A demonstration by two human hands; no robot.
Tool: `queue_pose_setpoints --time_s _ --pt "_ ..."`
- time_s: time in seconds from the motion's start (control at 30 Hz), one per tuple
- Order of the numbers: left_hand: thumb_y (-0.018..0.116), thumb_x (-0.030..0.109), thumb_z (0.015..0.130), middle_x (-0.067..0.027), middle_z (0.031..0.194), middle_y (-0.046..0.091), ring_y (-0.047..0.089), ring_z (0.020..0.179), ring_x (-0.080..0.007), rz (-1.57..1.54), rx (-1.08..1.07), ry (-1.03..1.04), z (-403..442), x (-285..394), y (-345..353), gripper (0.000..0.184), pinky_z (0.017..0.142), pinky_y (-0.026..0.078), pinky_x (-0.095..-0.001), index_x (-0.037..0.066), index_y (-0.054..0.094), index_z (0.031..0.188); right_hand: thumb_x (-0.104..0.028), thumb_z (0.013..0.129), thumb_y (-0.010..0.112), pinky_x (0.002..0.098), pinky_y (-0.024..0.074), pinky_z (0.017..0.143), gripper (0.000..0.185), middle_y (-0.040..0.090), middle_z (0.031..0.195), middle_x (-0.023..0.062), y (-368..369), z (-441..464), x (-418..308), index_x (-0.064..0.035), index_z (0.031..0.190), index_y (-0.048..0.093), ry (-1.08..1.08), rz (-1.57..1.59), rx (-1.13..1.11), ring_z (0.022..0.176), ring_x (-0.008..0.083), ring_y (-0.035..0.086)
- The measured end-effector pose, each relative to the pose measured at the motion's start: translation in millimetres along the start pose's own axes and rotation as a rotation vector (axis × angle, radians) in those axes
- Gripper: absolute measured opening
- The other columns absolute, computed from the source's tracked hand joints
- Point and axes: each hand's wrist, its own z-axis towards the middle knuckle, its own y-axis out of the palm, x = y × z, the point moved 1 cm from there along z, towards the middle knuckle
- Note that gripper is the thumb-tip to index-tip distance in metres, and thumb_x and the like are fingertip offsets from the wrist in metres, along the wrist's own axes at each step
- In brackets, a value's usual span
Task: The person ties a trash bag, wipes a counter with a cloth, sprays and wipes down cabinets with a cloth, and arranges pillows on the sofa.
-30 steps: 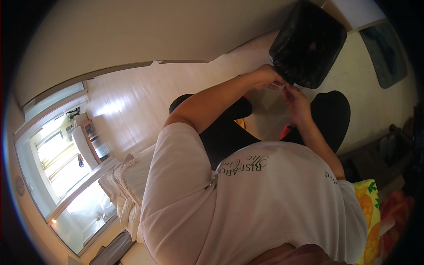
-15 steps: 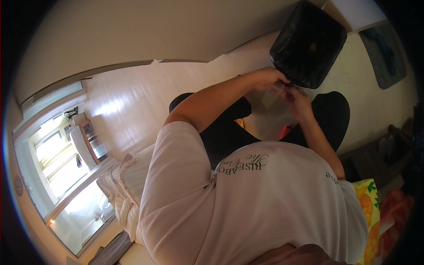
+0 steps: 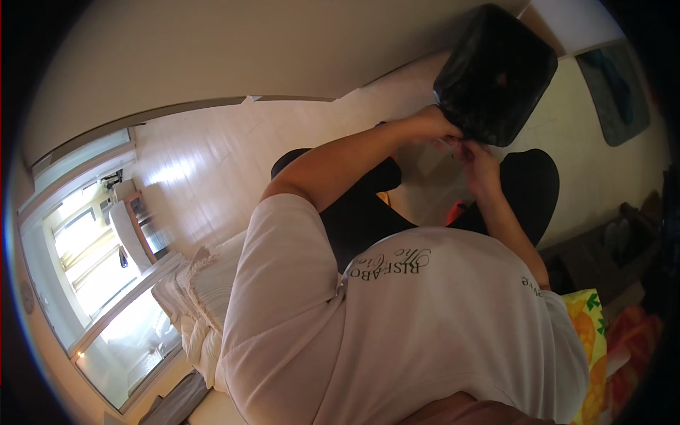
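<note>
My left hand (image 3: 437,126) and my right hand (image 3: 480,166) meet just below the near edge of a black, round-cornered, box-like object (image 3: 496,74). The fingers of both are closed around something small and thin, too small to make out. My left fingertips overlap the black object's lower edge, and whether they touch it is unclear. Below the hands, between my black-clad legs (image 3: 531,188), part of a red object (image 3: 457,212) shows, with a bit of orange further left.
A pale wall (image 3: 212,49) rises beyond the wooden floor (image 3: 212,149). At right are a grey mat (image 3: 618,95), a dark shelf or rack (image 3: 602,248) and a yellow patterned bag (image 3: 586,319). Cream bedding (image 3: 198,304) and a bright window (image 3: 92,262) lie left.
My hands have shifted slightly against each other, and the left fingers have turned more downward over the small thing. The view has moved a little; the black object remains in place.
</note>
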Motion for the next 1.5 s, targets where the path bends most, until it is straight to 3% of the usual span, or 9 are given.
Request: queue_pose_setpoints --time_s 0.1,0.2,0.4,0.73,0.93,1.1,1.2,1.4,1.5 --pt "0.067 0.008 0.074 -0.0085 0.086 0.062 0.062 0.075 -0.0172 0.026 0.079 0.035 1 -1 3 0.025 0.065 0.053 -0.0319 0.001 0.060 0.097 -0.003 0.078 0.058 0.0271 0.0457 0.073 0.014 0.059 0.086 0.0051 3 -4 -2 -0.0029 0.092 0.055 0.019 0.105 0.036 0.079 0.0144 0.056" --pt "0.068 0.006 0.073 -0.0089 0.087 0.062 0.062 0.076 -0.0172 0.054 0.122 0.054 -2 1 8 0.025 0.066 0.054 -0.0317 0.000 0.060 0.095 -0.005 0.081 0.057 0.0259 0.0434 0.075 0.012 0.058 0.091 0.0023 12 -11 -6 -0.0068 0.092 0.055 -0.025 -0.003 0.075 0.083 0.0126 0.055" --pt "0.068 0.007 0.073 -0.0097 0.088 0.063 0.061 0.079 -0.0179 0.007 0.110 0.033 -2 -1 6 0.025 0.068 0.054 -0.0317 -0.002 0.060 0.094 -0.006 0.076 0.063 0.0238 0.0369 0.061 0.021 0.052 0.078 -0.0027 8 -6 0 -0.0124 0.093 0.052 -0.043 -0.043 0.192 0.069 0.0088 0.047" --pt "0.066 0.010 0.076 -0.0109 0.094 0.062 0.059 0.086 -0.0184 -0.062 0.145 -0.006 -5 -3 13 0.025 0.072 0.052 -0.0329 -0.003 0.060 0.097 -0.005 0.075 0.062 0.0242 0.0360 0.058 0.019 0.049 0.074 -0.0036 11 -6 -2 -0.0115 0.089 0.051 -0.019 -0.019 0.223 0.065 0.0071 0.045" --pt "0.061 0.014 0.082 -0.0102 0.101 0.053 0.053 0.091 -0.0206 -0.199 -0.120 -0.083 -5 -5 3 0.027 0.077 0.048 -0.0390 0.001 0.054 0.104 -0.003 0.074 0.061 0.0247 0.0369 0.058 0.019 0.050 0.074 -0.0027 10 -8 -5 -0.0111 0.088 0.052 0.023 0.023 0.293 0.066 0.0078 0.046" --pt "0.057 0.012 0.084 -0.0086 0.099 0.050 0.052 0.087 -0.0207 -0.276 -0.182 -0.172 4 -10 1 0.023 0.075 0.049 -0.0393 0.002 0.052 0.103 -0.003 0.074 0.060 0.0246 0.0369 0.058 0.017 0.049 0.073 -0.0024 8 -7 -7 -0.0105 0.086 0.052 0.070 0.014 0.289 0.066 0.0079 0.046" --pt "0.057 0.012 0.084 -0.0087 0.099 0.051 0.052 0.087 -0.0203 -0.251 -0.181 -0.141 4 -8 1 0.023 0.075 0.049 -0.0385 0.002 0.052 0.104 -0.005 0.075 0.060 0.0242 0.0369 0.059 0.013 0.051 0.075 -0.0019 1 -5 -5 -0.0092 0.084 0.053 0.054 0.010 0.174 0.067 0.0085 0.047" --pt "0.057 0.012 0.084 -0.0079 0.101 0.053 0.053 0.087 -0.0186 -0.092 -0.121 -0.083 -2 1 4 0.024 0.073 0.050 -0.0356 0.002 0.054 0.105 -0.011 0.076 0.064 0.0231 0.0392 0.066 0.022 0.058 0.084 0.0010 2 -21 -11 -0.0020 0.095 0.058 -0.028 -0.158 0.127 0.074 0.0089 0.051" --pt "0.058 0.012 0.083 -0.0078 0.100 0.054 0.053 0.088 -0.0180 -0.068 -0.122 -0.077 -3 4 4 0.025 0.073 0.051 -0.0347 0.002 0.055 0.105 -0.014 0.078 0.064 0.0226 0.0402 0.062 0.022 0.057 0.081 0.0006 8 -19 -12 -0.0019 0.096 0.059 -0.094 -0.401 0.181 0.070 0.0078 0.051"
